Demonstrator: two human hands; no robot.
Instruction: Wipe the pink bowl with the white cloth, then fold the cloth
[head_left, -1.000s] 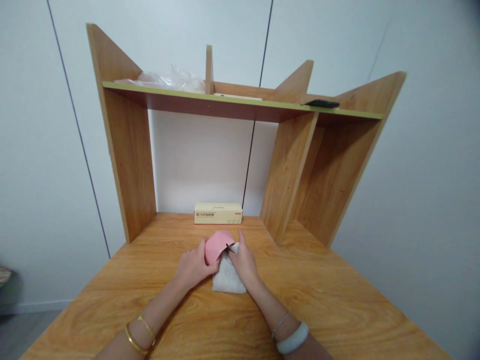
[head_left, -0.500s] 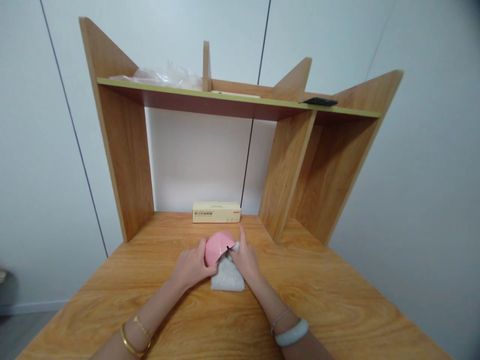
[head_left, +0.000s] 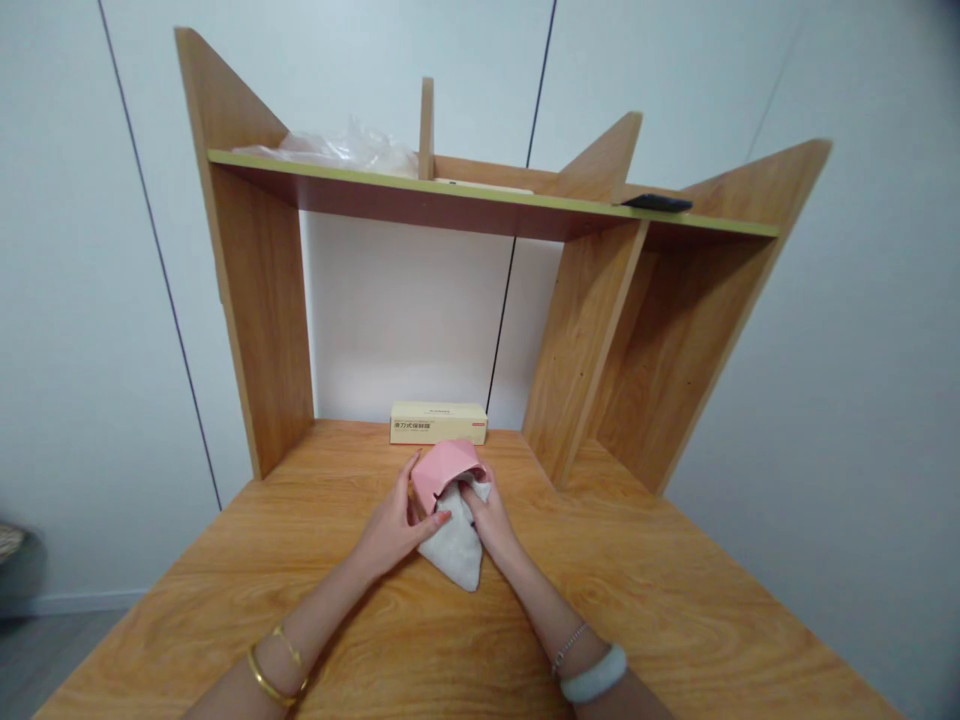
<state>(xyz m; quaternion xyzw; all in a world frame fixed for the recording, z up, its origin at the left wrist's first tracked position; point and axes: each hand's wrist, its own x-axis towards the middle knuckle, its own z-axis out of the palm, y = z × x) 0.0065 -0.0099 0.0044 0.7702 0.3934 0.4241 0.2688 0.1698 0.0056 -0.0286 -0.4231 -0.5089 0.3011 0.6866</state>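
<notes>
A pink bowl (head_left: 448, 460) is held up just in front of the box (head_left: 405, 430), part of which is hidden by it. The bowl is tilted, its opening turned away from the box. Its side is clamped by the left hand (head_left: 394, 518), fingers around the outside and thumb near the rim. A grey cloth (head_left: 456, 550) is gripped at the opening by the right hand (head_left: 489, 512) and partly tucked inside; its loose end is hung in front, farther from the box. Whether the bowl is also gripped by the right hand cannot be told. Above the box, a shelf (head_left: 495, 200) is topped by a clear bag (head_left: 352, 150), placed up and left of the box.
</notes>
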